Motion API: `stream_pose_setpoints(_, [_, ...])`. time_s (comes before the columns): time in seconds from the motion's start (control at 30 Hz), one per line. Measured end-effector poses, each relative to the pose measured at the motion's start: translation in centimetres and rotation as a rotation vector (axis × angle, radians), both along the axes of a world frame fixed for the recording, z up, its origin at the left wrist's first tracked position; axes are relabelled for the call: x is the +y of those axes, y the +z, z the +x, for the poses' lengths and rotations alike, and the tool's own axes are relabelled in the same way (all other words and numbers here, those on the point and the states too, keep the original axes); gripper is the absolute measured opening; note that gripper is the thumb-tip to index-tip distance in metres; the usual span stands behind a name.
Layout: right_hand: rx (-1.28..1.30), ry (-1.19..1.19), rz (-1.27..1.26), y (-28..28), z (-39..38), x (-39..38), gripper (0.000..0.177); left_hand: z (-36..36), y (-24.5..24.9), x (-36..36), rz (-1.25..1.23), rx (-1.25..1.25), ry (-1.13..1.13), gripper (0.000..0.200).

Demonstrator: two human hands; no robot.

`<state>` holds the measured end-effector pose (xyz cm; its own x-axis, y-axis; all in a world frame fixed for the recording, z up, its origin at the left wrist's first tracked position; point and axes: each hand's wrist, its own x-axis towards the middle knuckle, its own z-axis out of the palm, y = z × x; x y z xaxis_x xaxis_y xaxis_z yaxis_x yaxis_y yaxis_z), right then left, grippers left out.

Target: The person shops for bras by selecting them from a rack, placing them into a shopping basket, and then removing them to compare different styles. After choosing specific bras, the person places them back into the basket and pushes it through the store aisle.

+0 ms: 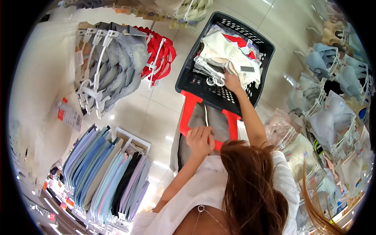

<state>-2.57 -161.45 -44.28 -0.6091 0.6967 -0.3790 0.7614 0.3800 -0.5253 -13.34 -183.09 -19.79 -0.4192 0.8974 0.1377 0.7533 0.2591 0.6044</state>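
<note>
My left hand (200, 141) is wrapped around the red handle (189, 111) of a black shopping basket (201, 91). Inside the basket, my right hand (233, 82) is closed at the lower edge of a cream bra (219, 47), its fingertips partly hidden by the fabric. White plastic hangers (207, 70) lie just left of that hand. Under the cream bra, red fabric (236, 40) and pale garments with tags show in part.
Grey bras on hangers (125, 58) and red ones (160, 55) hang at the left. Below them is a rack of folded coloured garments (105, 172). More bras (333, 117) line the right side. Pale floor tiles (160, 102) lie underneath. Long hair (246, 184) covers part of the lower view.
</note>
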Motion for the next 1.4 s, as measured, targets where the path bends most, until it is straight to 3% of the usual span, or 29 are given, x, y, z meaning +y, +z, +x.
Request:
stream_pose_setpoints(0.13, [0.081, -0.199, -0.313, 6.7, 1.1, 4.3, 0.020, 0.1, 0.0, 0.0, 0.044, 0.026, 0.008, 0.014])
stream_pose_setpoints(0.17, [0.258, -0.134, -0.129, 6.3, 1.9, 5.3, 0.022, 0.1, -0.1, -0.1, 0.033, 0.018, -0.001, 0.014])
stream_pose_setpoints(0.23, [0.265, -0.269, -0.286, 11.5, 1.8, 6.7, 0.019, 0.1, 0.1, -0.2, 0.037, 0.004, -0.006, 0.012])
stream_pose_setpoints(0.3, [0.295, -0.343, -0.396, 12.3, 2.4, 7.9, 0.016, 0.2, -0.2, -0.2, 0.068, 0.022, -0.005, 0.012])
stream_pose_setpoints(0.33, [0.283, -0.250, -0.313, 12.0, 2.6, 8.3, 0.015, 0.1, -0.3, -0.2, 0.098, 0.042, -0.005, 0.012])
stream_pose_setpoints(0.43, [0.246, -0.263, -0.464, 12.8, 2.7, 7.7, 0.015, 0.2, -0.4, -0.2, 0.109, 0.041, 0.001, 0.012])
stream_pose_setpoints(0.47, [0.299, -0.311, -0.547, 10.6, 3.1, 7.4, 0.014, 0.2, -0.3, -0.2, 0.107, 0.041, 0.001, 0.012])
stream_pose_setpoints(0.53, [0.280, -0.175, -0.442, 8.4, 2.9, 6.5, 0.014, 0.2, -0.2, -0.1, 0.132, 0.052, 0.001, 0.011])
stream_pose_setpoints(0.57, [0.319, -0.201, -0.549, 7.1, 2.7, 5.9, 0.015, 0.2, -0.3, -0.1, 0.132, 0.052, -0.001, 0.011])
stream_pose_setpoints(0.67, [0.183, -0.056, -0.300, 7.9, 1.6, 4.4, 0.018, 0.2, -0.5, -0.1, 0.130, 0.049, -0.003, 0.011])
stream_pose_setpoints(0.73, [0.180, -0.069, -0.323, 8.1, 1.2, 3.8, 0.019, 0.2, -0.3, -0.3, 0.122, 0.055, 0.004, 0.011])
stream_pose_setpoints(0.8, [0.092, -0.236, -0.358, 8.0, 0.9, 3.5, 0.029, 0.2, -0.4, -0.3, 0.128, 0.056, 0.012, 0.011])
stream_pose_setpoints(0.83, [0.074, -0.244, -0.197, 7.7, 0.7, 3.2, 0.031, 0.2, -0.4, -0.3, 0.134, 0.054, 0.014, 0.011])
stream_pose_setpoints(0.97, [0.095, -0.327, -0.014, 8.4, -0.2, 1.6, 0.031, 0.4, -0.5, -0.2, 0.137, 0.060, 0.024, 0.011])
stream_pose_setpoints(1.0, [0.096, -0.327, -0.014, 6.8, -0.1, 1.5, 0.031, 0.4, -0.5, -0.2, 0.129, 0.060, 0.028, 0.011])
stream_pose_setpoints(1.07, [-0.024, -0.031, -0.221, 1.1, 0.5, 1.4, 0.030, 0.4, -0.5, -0.1, 0.120, 0.061, 0.028, 0.011])
stream_pose_setpoints(1.1, [-0.090, 0.065, -0.260, 0.9, 0.0, 1.0, 0.027, 0.5, -0.5, -0.1, 0.119, 0.060, 0.028, 0.011])
stream_pose_setpoints(1.13, [-0.088, 0.064, -0.265, 0.8, -0.1, 0.7, 0.027, 0.4, -0.5, -0.1, 0.114, 0.058, 0.028, 0.010])
stream_pose_setpoints(1.2, [-0.065, -0.234, -0.062, 0.7, 0.1, -0.8, 0.025, 0.4, -0.4, -0.3, 0.094, 0.053, 0.027, 0.012])
stream_pose_setpoints(1.23, [-0.091, -0.268, -0.006, 0.9, -0.1, -1.5, 0.023, 0.4, -0.4, -0.3, 0.084, 0.048, 0.029, 0.015])
stream_pose_setpoints(1.27, [-0.092, -0.271, -0.008, 0.7, -0.2, -1.3, 0.023, 0.4, -0.4, -0.1, 0.082, 0.048, 0.026, 0.015])
stream_pose_setpoints(1.33, [-0.028, -0.019, -0.187, -0.9, 0.0, -1.1, 0.025, 0.4, -0.3, -0.1, 0.090, 0.039, 0.026, 0.015])
stream_pose_setpoints(1.4, [-0.033, -0.050, -0.047, -1.3, 0.7, -1.3, 0.022, 0.4, -0.3, -0.1, 0.083, 0.040, 0.027, 0.015])
